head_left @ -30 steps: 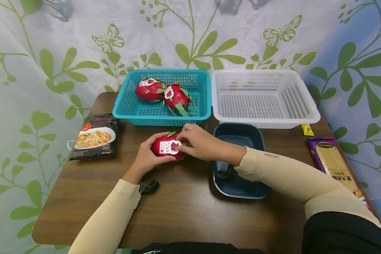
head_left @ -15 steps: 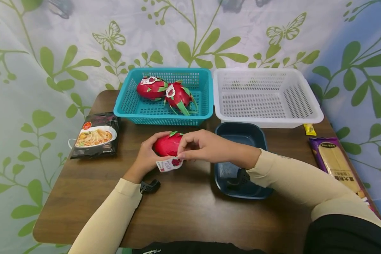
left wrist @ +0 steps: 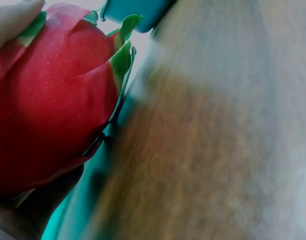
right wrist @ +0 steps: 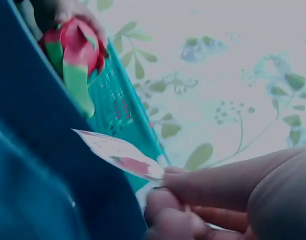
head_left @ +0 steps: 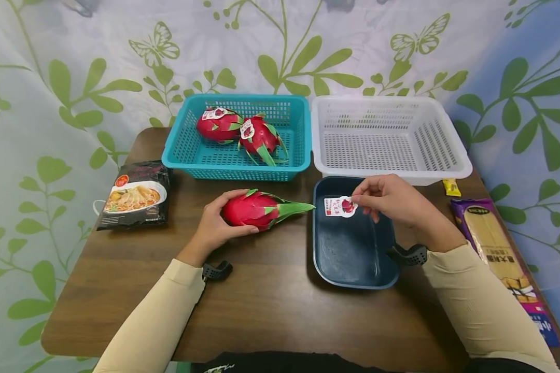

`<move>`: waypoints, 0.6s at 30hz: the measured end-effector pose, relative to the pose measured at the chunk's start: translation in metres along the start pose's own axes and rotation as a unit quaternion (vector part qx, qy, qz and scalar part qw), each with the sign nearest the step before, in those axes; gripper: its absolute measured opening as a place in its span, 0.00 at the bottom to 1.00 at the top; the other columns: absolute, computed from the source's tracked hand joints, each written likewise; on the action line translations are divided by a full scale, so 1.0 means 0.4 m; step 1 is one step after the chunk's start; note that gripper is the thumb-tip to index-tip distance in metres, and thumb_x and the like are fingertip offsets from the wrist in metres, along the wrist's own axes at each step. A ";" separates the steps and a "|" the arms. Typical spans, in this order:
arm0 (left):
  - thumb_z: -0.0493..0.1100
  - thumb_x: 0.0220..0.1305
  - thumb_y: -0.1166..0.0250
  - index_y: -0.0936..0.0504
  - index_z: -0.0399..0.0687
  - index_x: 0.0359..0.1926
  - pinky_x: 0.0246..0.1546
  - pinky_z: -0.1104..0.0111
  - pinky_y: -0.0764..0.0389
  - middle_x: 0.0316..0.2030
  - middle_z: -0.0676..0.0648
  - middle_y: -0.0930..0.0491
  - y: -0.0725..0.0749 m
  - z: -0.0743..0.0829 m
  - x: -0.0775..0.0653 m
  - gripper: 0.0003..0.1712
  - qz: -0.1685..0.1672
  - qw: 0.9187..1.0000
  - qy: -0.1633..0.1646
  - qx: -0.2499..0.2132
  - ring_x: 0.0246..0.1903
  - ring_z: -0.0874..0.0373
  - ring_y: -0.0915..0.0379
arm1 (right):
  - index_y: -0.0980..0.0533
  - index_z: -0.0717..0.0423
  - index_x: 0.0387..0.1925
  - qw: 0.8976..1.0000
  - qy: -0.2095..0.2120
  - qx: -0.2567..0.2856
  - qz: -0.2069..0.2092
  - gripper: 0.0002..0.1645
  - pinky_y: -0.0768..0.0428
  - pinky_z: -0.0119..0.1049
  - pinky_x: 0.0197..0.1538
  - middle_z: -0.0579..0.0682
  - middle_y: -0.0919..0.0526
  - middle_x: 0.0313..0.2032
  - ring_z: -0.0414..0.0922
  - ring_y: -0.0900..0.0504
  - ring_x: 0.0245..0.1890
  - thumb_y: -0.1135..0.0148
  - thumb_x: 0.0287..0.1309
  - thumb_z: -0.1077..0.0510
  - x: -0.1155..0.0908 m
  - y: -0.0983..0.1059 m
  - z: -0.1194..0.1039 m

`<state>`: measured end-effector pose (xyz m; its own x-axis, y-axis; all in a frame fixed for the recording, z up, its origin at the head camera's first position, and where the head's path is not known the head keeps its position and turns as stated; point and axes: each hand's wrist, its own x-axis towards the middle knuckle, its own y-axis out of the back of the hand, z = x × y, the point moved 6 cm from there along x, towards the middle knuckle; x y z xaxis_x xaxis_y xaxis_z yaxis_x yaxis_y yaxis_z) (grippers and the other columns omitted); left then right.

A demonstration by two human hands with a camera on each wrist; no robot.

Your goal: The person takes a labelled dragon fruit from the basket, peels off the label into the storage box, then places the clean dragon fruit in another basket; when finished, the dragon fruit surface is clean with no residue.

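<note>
My left hand [head_left: 217,220] grips a red dragon fruit [head_left: 252,210] from its left side, thumb along the near side. The fruit's long green leaf tip points right, to the edge of a dark blue tub [head_left: 350,254]. No label shows on this fruit. Over the tub, my right hand [head_left: 392,199] pinches a white sticker [head_left: 339,206] printed with a dragon fruit picture, by its right end. In the right wrist view the sticker [right wrist: 123,156] juts out from between thumb and finger. The left wrist view shows the fruit [left wrist: 57,100] close up within the fingers.
Behind stand a teal basket [head_left: 238,173] holding two labelled dragon fruits [head_left: 260,137] and a white basket [head_left: 392,177]. A black noodle packet [head_left: 135,197] lies at the left. A purple noodle pack [head_left: 499,248] and a small yellow packet [head_left: 451,187] lie at the right.
My right hand has peeled the sticker off the dragon fruit and carried it right, over the blue tub. My left hand keeps its hold on the fruit.
</note>
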<state>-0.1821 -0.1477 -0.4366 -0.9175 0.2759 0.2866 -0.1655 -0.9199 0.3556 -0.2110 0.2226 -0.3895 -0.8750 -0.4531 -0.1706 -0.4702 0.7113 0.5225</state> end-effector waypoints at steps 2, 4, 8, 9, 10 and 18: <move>0.31 0.49 0.16 0.25 0.39 0.70 0.55 0.56 0.18 0.65 0.42 0.24 0.001 0.001 0.001 0.46 0.000 1.000 -0.001 0.001 0.64 0.46 0.30 | 0.16 0.61 0.44 1.000 -0.010 -0.006 -0.015 0.10 0.14 0.47 0.30 0.57 0.18 0.30 0.54 0.18 0.23 0.33 0.74 0.57 0.003 -0.003 0.018; 0.31 0.49 0.16 0.25 0.39 0.70 0.56 0.57 0.18 0.65 0.42 0.24 0.000 0.000 0.002 0.46 -0.002 1.000 -0.001 -0.002 0.63 0.46 0.30 | 0.16 0.62 0.44 0.999 -0.023 -0.018 -0.029 0.09 0.13 0.49 0.31 0.56 0.17 0.30 0.54 0.17 0.23 0.33 0.73 0.58 0.010 -0.012 0.034; 0.32 0.49 0.16 0.25 0.39 0.70 0.57 0.56 0.18 0.65 0.44 0.24 -0.003 -0.003 0.003 0.47 -0.008 1.000 -0.002 -0.006 0.64 0.47 0.30 | 0.15 0.64 0.43 0.994 -0.048 -0.095 -0.025 0.08 0.13 0.48 0.34 0.52 0.15 0.29 0.48 0.15 0.23 0.33 0.72 0.60 0.022 -0.027 0.050; 0.32 0.49 0.16 0.25 0.39 0.70 0.57 0.55 0.18 0.66 0.44 0.24 -0.003 -0.004 0.003 0.47 -0.008 1.000 -0.002 -0.007 0.64 0.47 0.30 | 0.16 0.65 0.43 0.992 -0.052 -0.117 -0.020 0.08 0.13 0.47 0.34 0.52 0.14 0.29 0.47 0.14 0.22 0.33 0.72 0.61 0.023 -0.028 0.049; 0.32 0.49 0.16 0.26 0.39 0.70 0.57 0.54 0.18 0.66 0.45 0.24 -0.003 -0.004 0.003 0.47 -0.008 1.000 -0.001 -0.008 0.64 0.47 0.30 | 0.16 0.66 0.44 0.988 -0.057 -0.140 -0.013 0.08 0.13 0.46 0.34 0.52 0.14 0.30 0.46 0.14 0.22 0.33 0.72 0.62 0.023 -0.028 0.047; 0.32 0.50 0.16 0.26 0.41 0.71 0.57 0.49 0.19 0.66 0.44 0.24 0.002 -0.002 0.000 0.46 -0.005 1.000 0.005 -0.009 0.64 0.47 0.31 | 0.16 0.67 0.46 0.977 -0.069 -0.190 0.061 0.15 0.15 0.41 0.27 0.53 0.14 0.30 0.44 0.16 0.20 0.34 0.74 0.56 -0.012 0.012 0.030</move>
<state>-0.1823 -0.1487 -0.4370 -0.9194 0.2821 0.2741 -0.1808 -0.9220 0.3423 -0.2106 0.2346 -0.3963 -0.9413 -0.2821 -0.1855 -0.3080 0.4926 0.8139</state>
